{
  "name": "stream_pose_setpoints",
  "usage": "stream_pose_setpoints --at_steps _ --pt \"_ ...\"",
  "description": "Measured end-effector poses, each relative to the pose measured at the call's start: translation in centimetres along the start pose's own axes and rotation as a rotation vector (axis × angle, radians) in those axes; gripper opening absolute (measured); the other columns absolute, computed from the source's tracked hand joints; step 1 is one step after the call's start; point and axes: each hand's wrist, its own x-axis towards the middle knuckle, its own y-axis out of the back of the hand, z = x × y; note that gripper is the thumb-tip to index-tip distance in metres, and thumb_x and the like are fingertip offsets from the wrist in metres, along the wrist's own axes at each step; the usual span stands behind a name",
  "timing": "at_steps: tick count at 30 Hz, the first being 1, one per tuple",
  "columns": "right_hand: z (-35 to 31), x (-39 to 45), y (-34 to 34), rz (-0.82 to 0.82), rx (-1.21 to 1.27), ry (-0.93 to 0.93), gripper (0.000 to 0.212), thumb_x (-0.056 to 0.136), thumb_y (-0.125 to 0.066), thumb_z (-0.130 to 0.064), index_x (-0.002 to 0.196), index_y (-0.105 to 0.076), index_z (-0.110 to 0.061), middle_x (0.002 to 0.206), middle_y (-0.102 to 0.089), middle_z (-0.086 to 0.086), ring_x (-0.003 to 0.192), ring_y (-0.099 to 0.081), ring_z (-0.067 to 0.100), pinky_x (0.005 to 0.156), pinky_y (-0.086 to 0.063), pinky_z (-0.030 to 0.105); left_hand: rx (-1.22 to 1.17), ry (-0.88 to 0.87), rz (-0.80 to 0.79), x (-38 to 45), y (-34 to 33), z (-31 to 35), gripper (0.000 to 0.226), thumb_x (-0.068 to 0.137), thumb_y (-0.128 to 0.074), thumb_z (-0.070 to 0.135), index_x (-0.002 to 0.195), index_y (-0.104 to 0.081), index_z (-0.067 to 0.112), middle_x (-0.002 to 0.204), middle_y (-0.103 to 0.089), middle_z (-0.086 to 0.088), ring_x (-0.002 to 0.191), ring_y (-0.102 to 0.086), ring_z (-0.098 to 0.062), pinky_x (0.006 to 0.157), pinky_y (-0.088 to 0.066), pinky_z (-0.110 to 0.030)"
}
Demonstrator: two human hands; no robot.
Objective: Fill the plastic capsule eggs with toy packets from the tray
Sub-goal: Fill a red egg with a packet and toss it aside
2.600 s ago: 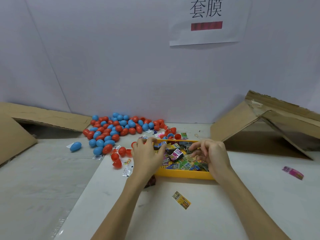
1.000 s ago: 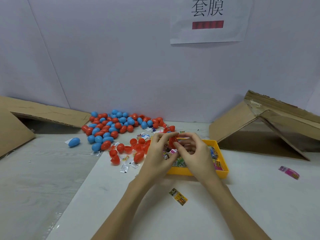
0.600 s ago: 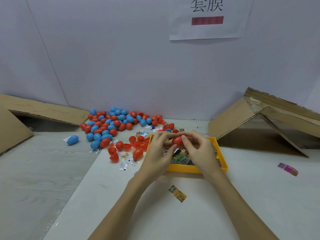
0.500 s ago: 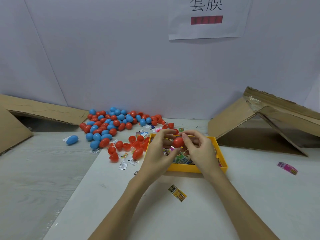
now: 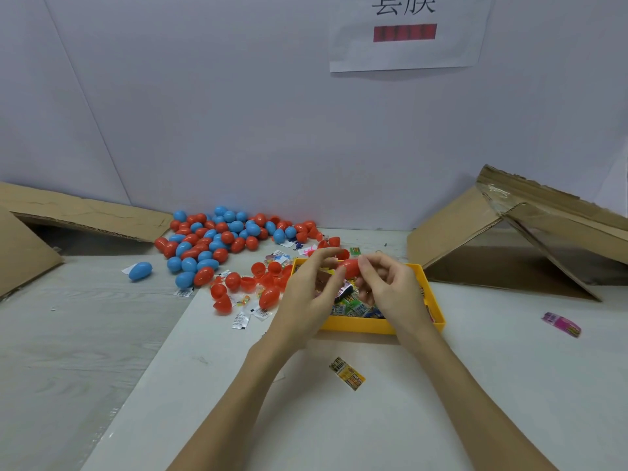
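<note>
Over the yellow tray (image 5: 380, 326) of toy packets (image 5: 350, 305), both my hands hold one closed red capsule egg (image 5: 350, 267). My right hand (image 5: 390, 290) pinches its right end with thumb and fingers. My left hand (image 5: 311, 290) curls thumb and forefinger round its left end. A heap of red and blue eggs (image 5: 217, 239) lies at the back left by the wall. Several open red egg halves (image 5: 238, 283) and small packets (image 5: 243, 319) sit just left of the tray.
A lone blue egg (image 5: 140, 270) lies far left. One loose yellow packet (image 5: 347, 372) lies in front of the tray and a pink packet (image 5: 561, 323) at the right. Cardboard flaps (image 5: 509, 232) stand at the right, and another cardboard flap (image 5: 78, 212) at the left.
Earlier my hands reached into the tray. They then rose with a red egg between them and pressed it together. The hands now sit slightly further apart on the egg.
</note>
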Motion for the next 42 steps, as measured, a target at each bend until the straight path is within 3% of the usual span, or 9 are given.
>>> stream_pose_setpoints --at_steps 5,9,13,18,22,27,31,36,42 --pt "0.1 0.0 -0.1 0.010 -0.036 0.019 0.026 0.104 -0.057 -0.032 0.106 -0.072 -0.011 0.070 -0.069 -0.001 0.059 -0.063 0.013 0.054 -0.050 0.021 0.068 -0.094 0.021 0.0 -0.1 0.0 0.030 0.098 -0.067 0.012 0.128 -0.064 0.019 0.115 -0.067 0.008 0.094 -0.067 -0.007 0.081 -0.054 -0.018" --pt "0.6 0.2 0.0 0.105 -0.237 0.044 0.013 0.105 -0.057 -0.015 0.110 -0.070 -0.016 0.091 -0.073 -0.004 0.082 -0.069 0.011 0.072 -0.059 0.026 0.114 -0.015 0.186 0.5 0.7 -0.8 0.029 0.101 -0.064 0.018 0.129 -0.065 0.019 0.114 -0.069 0.009 0.096 -0.066 -0.003 0.082 -0.052 -0.016" --pt "1.0 -0.2 -0.3 -0.021 -0.658 0.169 0.030 0.101 -0.056 -0.001 0.100 -0.077 -0.021 0.119 -0.069 -0.004 0.113 -0.062 0.010 0.095 -0.055 0.027 0.239 0.047 0.273 0.7 1.3 -1.5 0.031 0.100 -0.064 0.019 0.132 -0.063 0.015 0.120 -0.067 0.003 0.101 -0.063 -0.007 0.087 -0.053 -0.019" --pt "0.9 -0.5 -1.0 -0.141 -0.753 0.251 0.037 0.096 -0.055 0.003 0.104 -0.081 -0.021 0.125 -0.070 -0.006 0.123 -0.055 0.008 0.105 -0.045 0.027 0.287 0.107 0.309 0.8 1.3 -1.9 0.031 0.100 -0.064 0.017 0.131 -0.064 0.013 0.122 -0.067 0.000 0.107 -0.061 -0.013 0.090 -0.054 -0.029" --pt "0.7 -1.4 -2.0 -0.277 -0.766 0.393 0.029 0.099 -0.056 -0.019 0.119 -0.076 -0.025 0.126 -0.071 -0.011 0.126 -0.053 0.003 0.111 -0.036 0.027 0.277 0.155 0.344 0.9 1.6 -2.4 0.031 0.099 -0.065 0.012 0.130 -0.062 0.015 0.123 -0.065 -0.002 0.109 -0.060 -0.015 0.092 -0.055 -0.031" --pt "0.8 -2.3 -4.2 -0.395 -0.993 0.412 0.045 0.107 -0.035 -0.046 0.132 -0.068 -0.030 0.143 -0.060 -0.015 0.142 -0.041 0.003 0.126 -0.015 0.034 0.253 0.179 0.365 1.2 1.8 -2.9 0.031 0.098 -0.066 0.013 0.129 -0.063 0.017 0.121 -0.065 0.003 0.105 -0.060 -0.008 0.088 -0.054 -0.023" --pt "0.8 -2.2 -4.0 -0.320 -0.957 0.393 0.042 0.110 -0.035 -0.037 0.124 -0.073 -0.025 0.128 -0.068 -0.013 0.127 -0.049 0.003 0.120 -0.014 0.025 0.216 0.218 0.398 1.5 2.0 -3.3 0.029 0.098 -0.067 0.014 0.125 -0.064 0.021 0.112 -0.061 0.014 0.091 -0.054 0.008 0.072 -0.042 -0.007" --pt "1.1 -1.6 -3.5 -0.208 -0.826 0.381 0.023 0.105 -0.056 -0.023 0.111 -0.077 -0.017 0.106 -0.073 -0.006 0.107 -0.058 0.009 0.105 -0.041 0.029 0.163 0.227 0.412 1.4 2.3 -3.4 0.027 0.097 -0.068 0.016 0.117 -0.061 0.032 0.106 -0.059 0.020 0.092 -0.054 0.011 0.073 -0.043 -0.008" --pt "1.0 -1.4 -3.2 -0.107 -0.782 0.325 0.017 0.101 -0.065 -0.020 0.110 -0.078 -0.014 0.106 -0.075 -0.002 0.105 -0.058 0.010 0.092 -0.044 0.022 0.144 0.229 0.404 1.4 2.4 -3.2 0.026 0.098 -0.068 0.018 0.116 -0.061 0.035 0.104 -0.060 0.020 0.093 -0.056 0.008 0.074 -0.049 -0.014"
